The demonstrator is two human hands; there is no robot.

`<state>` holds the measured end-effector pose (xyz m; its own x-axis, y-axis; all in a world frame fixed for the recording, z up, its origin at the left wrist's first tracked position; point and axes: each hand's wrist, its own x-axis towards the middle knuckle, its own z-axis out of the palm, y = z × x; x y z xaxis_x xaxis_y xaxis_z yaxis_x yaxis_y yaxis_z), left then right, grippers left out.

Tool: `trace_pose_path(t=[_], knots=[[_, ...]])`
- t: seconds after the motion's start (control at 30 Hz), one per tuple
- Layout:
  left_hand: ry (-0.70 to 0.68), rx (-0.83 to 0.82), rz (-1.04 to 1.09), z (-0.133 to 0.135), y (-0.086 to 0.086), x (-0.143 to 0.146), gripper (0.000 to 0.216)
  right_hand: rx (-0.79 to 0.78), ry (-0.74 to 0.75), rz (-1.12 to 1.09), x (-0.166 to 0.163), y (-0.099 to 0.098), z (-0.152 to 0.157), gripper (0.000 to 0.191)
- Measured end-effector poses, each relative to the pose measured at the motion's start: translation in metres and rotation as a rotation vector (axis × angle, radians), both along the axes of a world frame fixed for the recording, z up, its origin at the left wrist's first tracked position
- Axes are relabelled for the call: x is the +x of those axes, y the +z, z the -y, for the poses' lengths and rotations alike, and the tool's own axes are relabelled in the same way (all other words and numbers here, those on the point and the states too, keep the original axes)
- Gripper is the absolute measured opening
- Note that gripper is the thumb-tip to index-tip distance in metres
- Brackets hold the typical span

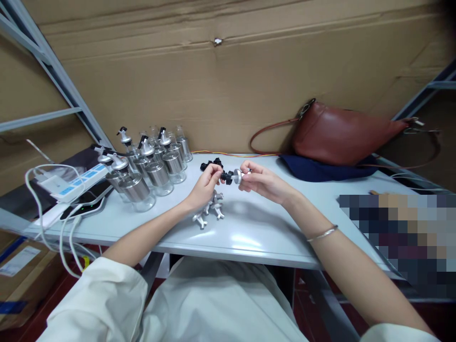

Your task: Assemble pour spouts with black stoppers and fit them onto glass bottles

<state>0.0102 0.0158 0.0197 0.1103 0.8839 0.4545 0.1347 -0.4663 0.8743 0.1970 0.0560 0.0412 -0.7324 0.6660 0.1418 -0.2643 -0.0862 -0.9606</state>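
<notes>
My left hand (207,184) pinches a small black stopper (226,177) between thumb and fingers. Facing it, my right hand (261,182) grips a silver pourer cap (237,176) with its round disc turned toward the stopper. The two parts meet or nearly meet end to end; whether they are joined I cannot tell. Several loose silver pourer caps (218,210) lie on the table below my left hand. Just behind that hand is a small heap of black stoppers (216,163).
Glass bottles with steel bands (156,175) stand grouped at the left, some topped with pourers. Beside them are a power strip (83,180), white cables and a phone (89,198). A brown leather bag (335,133) rests on dark blue cloth (320,170) at the back right.
</notes>
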Motion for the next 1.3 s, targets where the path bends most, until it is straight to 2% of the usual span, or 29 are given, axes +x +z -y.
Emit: trace_pose_path(t=[0.17, 0.33, 0.5, 0.83, 1.3], knots=[[-0.123, -0.12, 0.197, 0.006, 0.001, 0.005, 0.037, 0.025, -0.095, -0.003, -0.001, -0.002, -0.003, 0.028], [-0.135, -0.16, 0.256, 0.006, 0.001, 0.007, 0.042, 0.107, -0.206, 0.025, -0.002, -0.003, -0.005, 0.03], [-0.166, -0.225, 0.34, 0.008, 0.003, 0.006, 0.043, 0.143, -0.21, 0.063, -0.002, -0.004, -0.005, 0.03], [-0.186, -0.242, 0.401, 0.003, 0.003, 0.0, 0.039, 0.218, -0.238, 0.009, -0.003, -0.01, -0.009, 0.028], [-0.158, -0.244, 0.311, 0.005, 0.002, 0.0, 0.036, 0.367, -0.161, 0.086, 0.009, -0.01, -0.015, 0.027]])
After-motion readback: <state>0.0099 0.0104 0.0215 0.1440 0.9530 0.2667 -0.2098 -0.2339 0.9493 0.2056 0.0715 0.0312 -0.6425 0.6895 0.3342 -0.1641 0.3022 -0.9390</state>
